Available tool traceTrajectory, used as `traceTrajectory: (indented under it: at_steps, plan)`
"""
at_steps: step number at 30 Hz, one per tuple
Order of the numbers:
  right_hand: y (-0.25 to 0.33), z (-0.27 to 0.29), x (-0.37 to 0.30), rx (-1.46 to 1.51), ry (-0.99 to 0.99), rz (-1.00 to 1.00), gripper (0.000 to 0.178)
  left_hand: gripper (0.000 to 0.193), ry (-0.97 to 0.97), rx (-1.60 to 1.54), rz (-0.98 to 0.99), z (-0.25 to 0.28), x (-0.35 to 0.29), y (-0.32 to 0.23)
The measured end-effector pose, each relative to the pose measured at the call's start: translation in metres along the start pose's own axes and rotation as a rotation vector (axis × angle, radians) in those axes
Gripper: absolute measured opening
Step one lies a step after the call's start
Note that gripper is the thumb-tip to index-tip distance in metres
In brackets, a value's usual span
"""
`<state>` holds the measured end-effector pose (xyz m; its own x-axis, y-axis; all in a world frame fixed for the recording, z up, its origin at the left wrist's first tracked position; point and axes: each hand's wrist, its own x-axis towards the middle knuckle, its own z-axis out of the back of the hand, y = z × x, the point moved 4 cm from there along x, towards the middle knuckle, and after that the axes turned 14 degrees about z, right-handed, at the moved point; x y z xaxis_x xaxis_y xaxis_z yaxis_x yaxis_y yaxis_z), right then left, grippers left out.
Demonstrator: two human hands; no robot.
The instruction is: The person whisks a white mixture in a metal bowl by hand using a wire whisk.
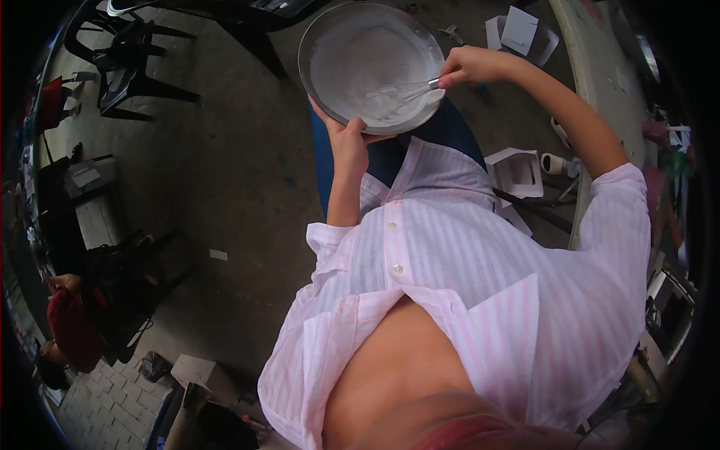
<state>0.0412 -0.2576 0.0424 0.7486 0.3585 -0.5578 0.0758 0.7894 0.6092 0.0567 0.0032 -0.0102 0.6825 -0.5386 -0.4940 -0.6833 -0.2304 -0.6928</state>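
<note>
A wide metal bowl [306, 71] rests over my lap, tilted toward me, with a pale whitish mixture [360, 56] spread over its inside. My left hand [349, 142] grips the bowl by its near-left rim, thumb over the edge and fingers beneath. In my right hand [469, 67], the fingers are closed round the handle of a wire whisk [409, 91]. The whisk's wires reach into the mixture at the bowl's right side. Some thicker white mixture clings near the rim under the whisk.
A black plastic chair [135, 67] stands at the far left. Opened white boxes [517, 172] lie on the floor to my right, beside a long pale ledge [600, 75]. A person in a dark red top [75, 330] sits at the lower left, near a cardboard box [206, 379].
</note>
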Motion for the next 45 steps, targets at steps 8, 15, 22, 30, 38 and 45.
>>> traceTrajectory:
  at_steps: [8, 15, 22, 30, 38, 45]
  plan:
    - [0.020, 0.014, 0.004, -0.200, -0.271, 0.028, 0.043, 0.081, -0.007, 0.003, -0.004, 0.000, 0.001, 0.002]
    - [0.026, 0.034, -0.014, -0.434, -0.239, 0.031, 0.039, 0.089, 0.007, -0.003, -0.025, -0.009, -0.001, -0.001]
    - [0.069, -0.029, -0.029, -0.353, -0.352, 0.114, 0.027, 0.094, -0.017, -0.047, -0.022, -0.003, -0.003, 0.002]
    - [0.001, 0.002, -0.021, -0.304, -0.415, 0.153, 0.031, 0.094, -0.007, -0.013, -0.023, -0.008, 0.000, 0.003]
    - [-0.021, 0.033, -0.025, -0.355, -0.237, 0.033, 0.033, 0.100, 0.043, -0.021, -0.008, -0.012, 0.002, 0.008]
    - [0.001, 0.015, -0.017, -0.049, 0.008, -0.002, 0.033, 0.098, -0.007, -0.007, -0.051, -0.007, 0.001, 0.010]
